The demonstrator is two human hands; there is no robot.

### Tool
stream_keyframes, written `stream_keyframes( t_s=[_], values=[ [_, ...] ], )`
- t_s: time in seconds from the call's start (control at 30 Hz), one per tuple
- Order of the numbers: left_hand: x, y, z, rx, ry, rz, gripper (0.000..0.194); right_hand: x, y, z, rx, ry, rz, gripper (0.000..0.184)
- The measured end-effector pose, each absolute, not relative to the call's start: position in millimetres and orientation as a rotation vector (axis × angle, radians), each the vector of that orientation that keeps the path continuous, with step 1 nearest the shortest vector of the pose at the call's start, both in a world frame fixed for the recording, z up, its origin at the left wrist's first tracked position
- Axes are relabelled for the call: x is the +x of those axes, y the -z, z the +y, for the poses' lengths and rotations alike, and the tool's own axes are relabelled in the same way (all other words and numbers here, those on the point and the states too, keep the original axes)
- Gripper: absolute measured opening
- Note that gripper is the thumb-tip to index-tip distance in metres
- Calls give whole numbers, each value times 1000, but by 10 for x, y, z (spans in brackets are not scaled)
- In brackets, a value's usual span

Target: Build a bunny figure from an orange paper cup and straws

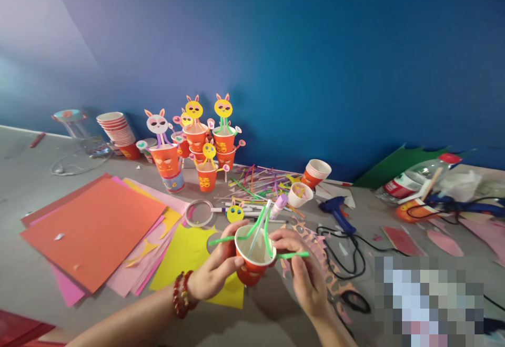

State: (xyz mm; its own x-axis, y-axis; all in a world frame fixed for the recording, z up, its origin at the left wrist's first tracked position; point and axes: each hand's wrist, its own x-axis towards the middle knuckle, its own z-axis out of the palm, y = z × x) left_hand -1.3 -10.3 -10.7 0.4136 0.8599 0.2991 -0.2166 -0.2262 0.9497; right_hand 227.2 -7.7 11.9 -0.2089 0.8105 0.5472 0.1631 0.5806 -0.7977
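Observation:
A red paper cup (pixel 251 274) with a white inside is held upright between both hands above the table. Two green drinking straws (pixel 292 255) and a whitish one (pixel 260 227) stand in it, meeting at the top; the green ends stick out through opposite sides. My left hand (pixel 215 271) is closed around the cup's left side, thumb on the front. Fingers of my right hand (pixel 303 271) press the cup's right side, close to the protruding green straw. Just beyond the cup lies a yellow paper rabbit face (pixel 235 213). Yellow paper (pixel 177 263) extends under my left hand.
Finished cup figures (pixel 164 160) stand by the wall, beside stacked cups (pixel 118 131). Coloured paper sheets (pixel 98 226) lie left. Loose straws (pixel 256 179), a glue stick (pixel 280 206) and a tape ring (pixel 198 214) are behind. A blue glue gun (pixel 339 215) with its cord lies right.

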Motion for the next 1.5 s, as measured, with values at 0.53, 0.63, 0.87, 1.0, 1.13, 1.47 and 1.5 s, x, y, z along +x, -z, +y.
stream_keyframes(
  t_s=[0.53, 0.63, 0.87, 1.0, 1.13, 1.47, 1.5],
  values=[
    [48, 68, -144, 1279, -1016, 502, 59, 2203, -155, -131, -812, -731, -1837, 45],
    [63, 161, -150, 1156, -1034, 464, 59, 2190, -147, -132, -795, -717, -1849, 40],
    [159, 120, -138, 868, -1035, 358, 48, 2193, -182, -139, -802, -755, -1918, 32],
    [162, 65, -105, 831, -1115, 443, 45, 2155, -226, -158, -837, -730, -1982, 31],
    [119, 22, -78, 791, -1091, 511, 44, 2138, -240, -161, -797, -699, -2018, 34],
    [16, 36, -92, 1273, -1143, 615, 43, 2129, -150, -148, -848, -691, -1916, 26],
    [20, 26, -102, 1274, -1120, 610, 42, 2122, -143, -143, -854, -685, -1915, 26]
  ],
)
